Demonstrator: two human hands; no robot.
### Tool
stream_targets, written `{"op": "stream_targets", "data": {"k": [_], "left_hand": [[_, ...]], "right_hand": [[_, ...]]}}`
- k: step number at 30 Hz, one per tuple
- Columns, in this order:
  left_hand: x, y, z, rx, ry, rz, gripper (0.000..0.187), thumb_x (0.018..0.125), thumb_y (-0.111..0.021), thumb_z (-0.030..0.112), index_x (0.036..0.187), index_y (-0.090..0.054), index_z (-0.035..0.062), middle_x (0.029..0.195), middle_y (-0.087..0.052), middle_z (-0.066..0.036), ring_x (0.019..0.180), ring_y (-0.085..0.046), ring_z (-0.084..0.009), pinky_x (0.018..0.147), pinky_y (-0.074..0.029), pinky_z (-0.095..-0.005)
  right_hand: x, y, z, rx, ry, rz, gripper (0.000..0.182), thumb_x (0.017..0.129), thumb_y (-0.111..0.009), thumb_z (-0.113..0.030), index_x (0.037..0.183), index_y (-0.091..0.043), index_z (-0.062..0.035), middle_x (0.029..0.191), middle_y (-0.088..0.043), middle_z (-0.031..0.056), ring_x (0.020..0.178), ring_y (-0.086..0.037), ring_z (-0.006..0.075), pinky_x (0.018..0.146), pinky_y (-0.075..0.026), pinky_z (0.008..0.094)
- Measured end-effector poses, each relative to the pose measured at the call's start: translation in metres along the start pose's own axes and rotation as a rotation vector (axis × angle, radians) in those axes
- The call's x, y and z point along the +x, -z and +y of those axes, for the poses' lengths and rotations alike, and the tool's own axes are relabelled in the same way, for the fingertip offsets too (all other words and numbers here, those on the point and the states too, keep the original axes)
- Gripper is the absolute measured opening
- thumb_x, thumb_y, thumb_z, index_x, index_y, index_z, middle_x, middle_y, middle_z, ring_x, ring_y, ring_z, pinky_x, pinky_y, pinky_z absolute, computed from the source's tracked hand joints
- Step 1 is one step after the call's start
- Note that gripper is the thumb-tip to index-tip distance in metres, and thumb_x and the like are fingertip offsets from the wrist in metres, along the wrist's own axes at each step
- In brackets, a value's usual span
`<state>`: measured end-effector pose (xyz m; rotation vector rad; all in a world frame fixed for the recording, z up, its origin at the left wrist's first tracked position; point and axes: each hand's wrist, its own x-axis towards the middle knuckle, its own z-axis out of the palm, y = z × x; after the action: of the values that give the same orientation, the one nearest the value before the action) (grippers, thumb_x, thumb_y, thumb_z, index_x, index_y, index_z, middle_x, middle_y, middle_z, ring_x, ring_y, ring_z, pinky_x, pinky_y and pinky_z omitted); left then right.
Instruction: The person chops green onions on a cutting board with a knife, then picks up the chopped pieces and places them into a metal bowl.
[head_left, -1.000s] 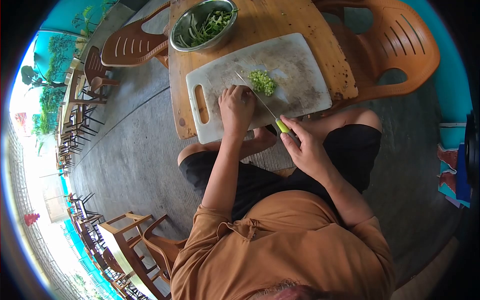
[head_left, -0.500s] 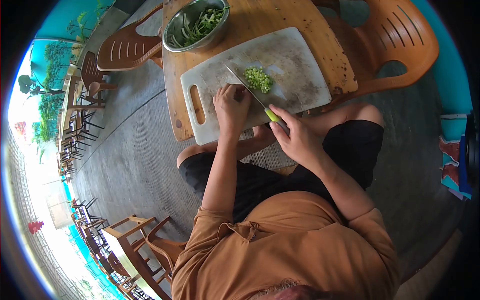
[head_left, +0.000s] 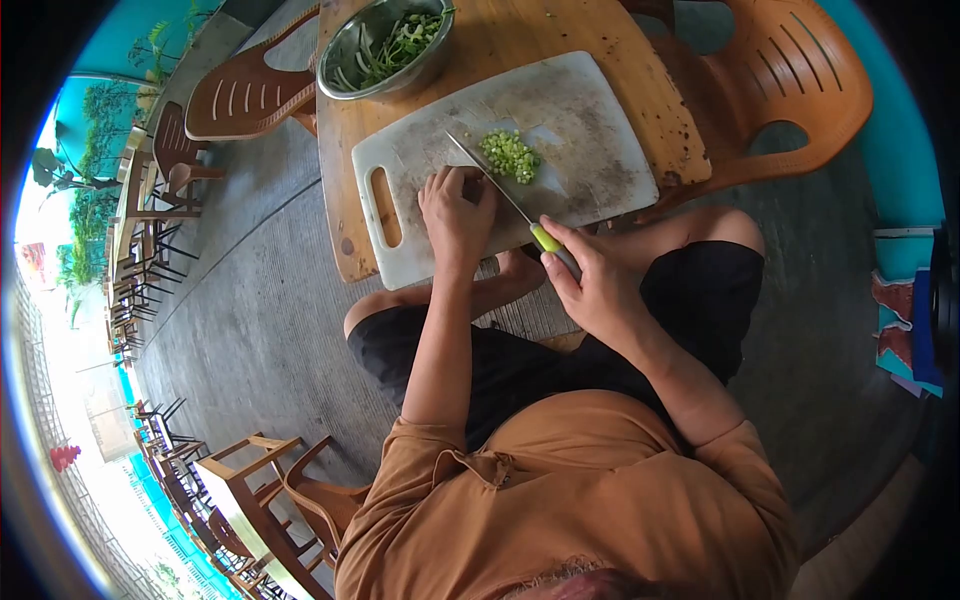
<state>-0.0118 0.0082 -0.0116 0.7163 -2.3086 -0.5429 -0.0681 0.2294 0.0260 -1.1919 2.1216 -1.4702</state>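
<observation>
A worn white cutting board (head_left: 590, 140) lies on the wooden table, with a small pile of chopped green pieces (head_left: 510, 156) near its middle. My right hand (head_left: 590, 275) is closed round the green and black handle of a knife (head_left: 507, 198), whose blade points up and left, just left of the pile. Close beside the blade, on the board, my left hand (head_left: 457, 215) has its fingers curled; what they hold, if anything, is hidden. Behind the board's left part stands a metal bowl (head_left: 443, 62) with leafy greens and pale strips.
The wooden table (head_left: 660, 110) reaches under the board. An orange-brown chair (head_left: 810, 70) stands at its right, another chair (head_left: 245, 98) at its left. My bent legs are under the near edge. More tables and chairs line the far left.
The whole view has shifted slightly, moving the table and bowl a little to the left. Both hands and the knife keep nearly the same places over the board.
</observation>
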Motion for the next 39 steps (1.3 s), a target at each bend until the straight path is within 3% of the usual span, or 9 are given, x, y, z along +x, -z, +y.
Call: {"op": "stream_targets", "data": {"k": [11,13,23,39], "left_hand": [[-0.001,-0.002,0.0,-0.004,0.034,0.019,0.013,0.082,-0.079,0.015,0.091,-0.073,0.0076,0.092,-0.072,-0.008,0.093,-0.067,-0.0311,0.091,-0.049,-0.045],[-0.001,-0.001,0.001,-0.003,0.028,0.02,0.013,0.082,-0.079,0.015,0.091,-0.073,0.0075,0.091,-0.071,-0.007,0.092,-0.067,-0.0311,0.091,-0.049,-0.0449],[-0.002,0.0,-0.002,-0.023,0.04,0.009,0.016,0.081,-0.081,0.014,0.093,-0.075,0.0063,0.094,-0.073,-0.008,0.095,-0.067,-0.031,0.093,-0.049,-0.0447],[-0.001,0.001,0.0,-0.023,0.043,0.014,0.014,0.084,-0.079,0.013,0.092,-0.071,0.0047,0.093,-0.071,-0.01,0.095,-0.066,-0.0332,0.093,-0.048,-0.0458]], "right_hand": [[0.006,0.011,-0.003,0.112,-0.027,-0.048,0.045,0.105,-0.068,-0.014,0.144,-0.06,0.0066,0.132,-0.071,0.0283,0.124,-0.07,0.0383,0.106,-0.055,0.0406],[0.002,0.012,-0.009,0.209,-0.116,-0.085,0.045,0.106,-0.067,-0.014,0.145,-0.059,0.0072,0.134,-0.07,0.0286,0.125,-0.07,0.0371,0.107,-0.054,0.0397],[-0.003,0.014,-0.01,0.135,-0.074,-0.084,0.044,0.106,-0.066,-0.013,0.144,-0.059,0.0086,0.135,-0.069,0.0295,0.125,-0.07,0.0376,0.106,-0.055,0.0403],[0.002,0.004,-0.001,0.065,0.006,-0.033,0.042,0.105,-0.067,-0.013,0.142,-0.061,0.0056,0.124,-0.073,0.0274,0.113,-0.073,0.0401,0.098,-0.057,0.0438]]}}
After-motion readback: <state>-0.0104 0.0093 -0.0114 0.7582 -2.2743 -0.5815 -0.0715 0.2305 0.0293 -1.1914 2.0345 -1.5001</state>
